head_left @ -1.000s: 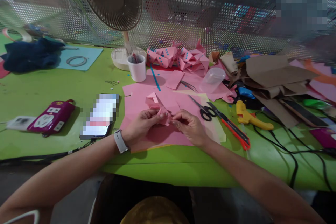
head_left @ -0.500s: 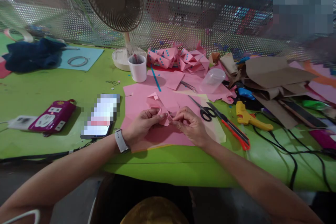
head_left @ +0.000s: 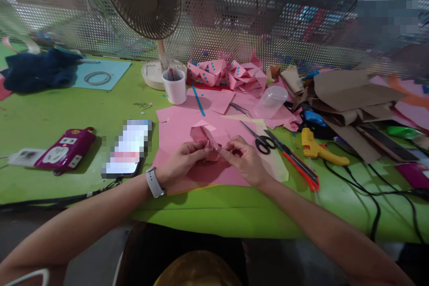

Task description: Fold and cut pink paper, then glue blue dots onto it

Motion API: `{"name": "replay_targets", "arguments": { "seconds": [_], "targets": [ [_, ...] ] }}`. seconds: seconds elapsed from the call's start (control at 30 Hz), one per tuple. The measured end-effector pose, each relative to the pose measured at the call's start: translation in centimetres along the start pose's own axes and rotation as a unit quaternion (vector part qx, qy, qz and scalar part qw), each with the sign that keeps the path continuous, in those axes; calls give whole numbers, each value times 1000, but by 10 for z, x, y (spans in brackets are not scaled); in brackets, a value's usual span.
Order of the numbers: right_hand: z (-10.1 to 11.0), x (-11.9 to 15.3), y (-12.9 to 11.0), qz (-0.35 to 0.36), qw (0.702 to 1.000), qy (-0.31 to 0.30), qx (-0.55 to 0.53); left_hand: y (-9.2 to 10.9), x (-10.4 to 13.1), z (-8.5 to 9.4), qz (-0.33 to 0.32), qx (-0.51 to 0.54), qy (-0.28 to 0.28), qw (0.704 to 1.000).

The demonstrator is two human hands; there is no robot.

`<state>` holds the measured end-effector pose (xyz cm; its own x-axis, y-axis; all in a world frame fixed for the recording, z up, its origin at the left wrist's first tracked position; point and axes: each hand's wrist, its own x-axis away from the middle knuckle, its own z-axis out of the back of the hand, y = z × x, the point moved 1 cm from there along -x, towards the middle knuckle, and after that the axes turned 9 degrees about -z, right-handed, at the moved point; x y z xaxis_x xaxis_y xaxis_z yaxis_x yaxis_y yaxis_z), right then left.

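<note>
Between my two hands is a piece of folded pink paper, raised over the pink sheets on the table. My left hand pinches its near left edge with thumb and forefinger. On the other side, my right hand has its thumb and fingertips closed on the paper's right edge, close to the left fingertips. Part of the folded paper is hidden behind the fingers. Black-handled scissors lie just past my right hand, with a red utility knife beside them.
A phone and a purple power strip lie to the left. Behind stand a white cup, a fan and spotted pink paper models. A yellow glue gun, cables and brown paper lie right.
The folded pink paper has turned in my fingers, showing a larger, more open fold toward the back. My hands stay nearly in place, fingertips slightly closer together.
</note>
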<state>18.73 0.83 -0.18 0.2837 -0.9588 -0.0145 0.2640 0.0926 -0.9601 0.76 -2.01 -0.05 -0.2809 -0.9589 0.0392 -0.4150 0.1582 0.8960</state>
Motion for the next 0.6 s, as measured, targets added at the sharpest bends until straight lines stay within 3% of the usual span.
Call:
{"name": "replay_targets", "arguments": {
  "seconds": [0.6],
  "targets": [
    [-1,-3,3,-18,1000,14,-11,-5,-1,2,-14,-77,-7,997]
  ]
}}
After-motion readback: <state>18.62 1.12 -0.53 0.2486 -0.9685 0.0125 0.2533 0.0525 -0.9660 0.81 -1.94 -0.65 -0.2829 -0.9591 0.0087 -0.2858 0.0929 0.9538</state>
